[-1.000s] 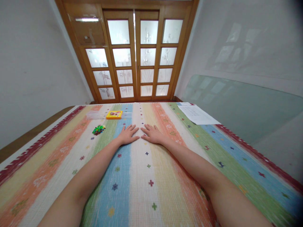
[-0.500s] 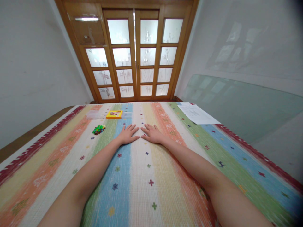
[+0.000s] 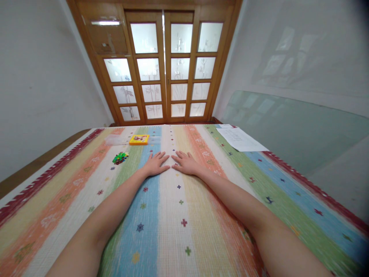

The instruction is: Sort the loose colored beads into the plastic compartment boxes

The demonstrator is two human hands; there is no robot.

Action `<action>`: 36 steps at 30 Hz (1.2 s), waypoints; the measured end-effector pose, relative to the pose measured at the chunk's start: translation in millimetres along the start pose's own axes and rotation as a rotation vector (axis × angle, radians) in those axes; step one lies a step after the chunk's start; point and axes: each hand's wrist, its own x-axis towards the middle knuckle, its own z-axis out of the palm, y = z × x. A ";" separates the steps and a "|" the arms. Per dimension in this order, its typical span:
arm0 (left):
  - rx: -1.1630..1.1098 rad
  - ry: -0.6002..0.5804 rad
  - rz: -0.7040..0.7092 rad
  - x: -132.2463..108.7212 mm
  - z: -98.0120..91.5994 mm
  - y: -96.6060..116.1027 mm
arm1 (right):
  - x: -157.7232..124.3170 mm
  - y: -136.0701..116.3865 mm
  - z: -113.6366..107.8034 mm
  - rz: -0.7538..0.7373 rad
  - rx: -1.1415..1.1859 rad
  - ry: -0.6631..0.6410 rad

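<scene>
My left hand lies flat on the striped cloth, palm down, fingers spread, holding nothing. My right hand rests flat beside it, fingers stretched out, thumb tips almost touching. To the left of my left hand sits a small heap of coloured pieces, mostly green. Farther back lies a flat yellow box next to a clear plastic bag.
A white printed sheet of paper lies at the far right of the cloth. A wooden door with frosted glass panes stands behind the surface. A pane of glass leans along the right wall.
</scene>
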 end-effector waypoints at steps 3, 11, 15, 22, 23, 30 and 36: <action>0.002 -0.003 -0.003 0.2 0.2 -0.1 | 0.3 0.3 -0.1 0.004 0.000 -0.001; -0.008 -0.012 0.020 1.6 4.0 -3.1 | 0.9 1.8 2.5 0.001 0.015 -0.033; -0.007 -0.026 0.012 2.9 4.7 -3.0 | 2.9 3.4 6.4 0.007 0.020 -0.044; 0.008 -0.036 0.009 2.3 4.1 -2.9 | 4.9 5.1 8.7 0.009 0.019 -0.048; 0.006 -0.034 0.009 1.9 4.3 -2.7 | 4.7 5.0 8.9 0.007 0.021 -0.046; -0.017 0.016 0.020 2.0 2.5 -6.6 | 3.1 5.2 6.9 -0.013 0.033 0.048; -0.093 0.202 -0.078 -10.2 -23.6 -62.7 | 5.7 10.4 -1.3 0.036 0.130 0.238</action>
